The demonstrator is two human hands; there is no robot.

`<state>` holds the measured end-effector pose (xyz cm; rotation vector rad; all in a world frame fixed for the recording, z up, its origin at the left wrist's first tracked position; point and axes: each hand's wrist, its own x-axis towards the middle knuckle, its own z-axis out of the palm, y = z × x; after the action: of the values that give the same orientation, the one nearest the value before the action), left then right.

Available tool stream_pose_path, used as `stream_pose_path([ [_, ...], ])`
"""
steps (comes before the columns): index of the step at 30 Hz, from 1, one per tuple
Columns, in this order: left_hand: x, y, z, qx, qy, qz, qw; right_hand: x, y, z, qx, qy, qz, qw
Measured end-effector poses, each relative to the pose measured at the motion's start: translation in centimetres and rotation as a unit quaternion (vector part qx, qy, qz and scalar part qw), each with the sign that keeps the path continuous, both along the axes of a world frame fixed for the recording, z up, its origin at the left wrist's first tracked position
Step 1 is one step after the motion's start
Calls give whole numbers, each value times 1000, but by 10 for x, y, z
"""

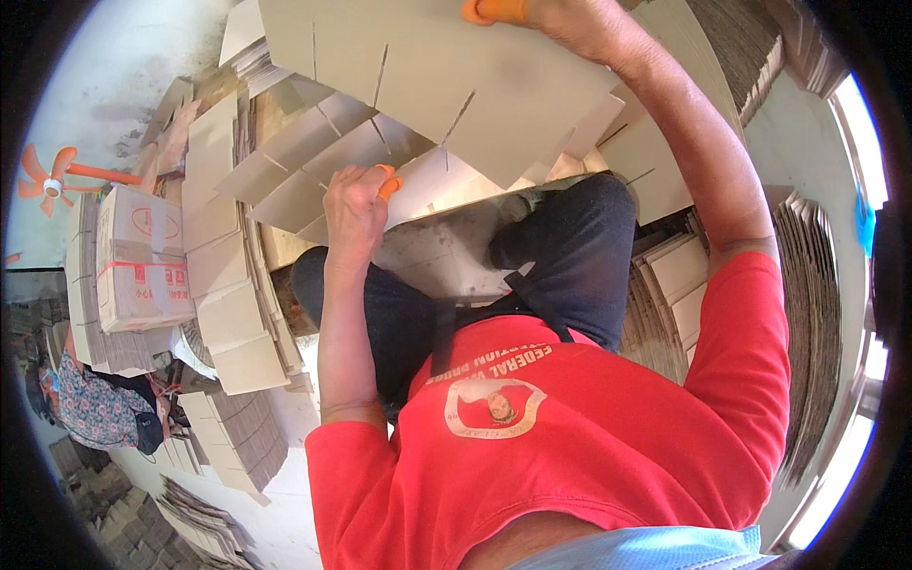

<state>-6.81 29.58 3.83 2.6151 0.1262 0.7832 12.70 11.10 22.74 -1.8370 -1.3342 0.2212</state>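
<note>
I sit in a red shirt and dark trousers with slotted cardboard divider pieces over my knees. My left hand (pixel 353 207), with an orange finger cover, is closed on the near edge of a slotted cardboard strip (pixel 285 176) that interlocks with others. My right hand (pixel 560 21), reaching up to the top edge of the view and also wearing an orange finger cover, grips a larger slotted cardboard sheet (pixel 475 85) lying across the strips. Its fingers are partly cut off by the frame.
Stacked flat cardboard pieces (pixel 228 304) run down my left side. Beside them is a strapped bundle of boxes (pixel 142 271) and an orange fan (pixel 49 182). Tall stacks of corrugated sheets (pixel 807 313) stand on my right. A person in patterned clothing (pixel 95 410) is at lower left.
</note>
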Motion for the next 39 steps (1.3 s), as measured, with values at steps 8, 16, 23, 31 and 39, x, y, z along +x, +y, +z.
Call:
stream_pose_path([
  [8,3,1,0,9,6,-4,1000,5,12,-11,-5,-13,57,998],
  [16,2,0,0,-2,-16,-10,1000,1,12,-24,-30,-62,61,996],
  [23,4,2,0,-16,-22,-19,999,5,18,-26,9,-38,80,996],
  [31,5,4,-3,-16,-10,-19,1000,12,35,-60,-13,-132,69,989],
  [39,7,7,-1,-38,-4,-19,999,8,67,-135,-53,-201,175,962],
])
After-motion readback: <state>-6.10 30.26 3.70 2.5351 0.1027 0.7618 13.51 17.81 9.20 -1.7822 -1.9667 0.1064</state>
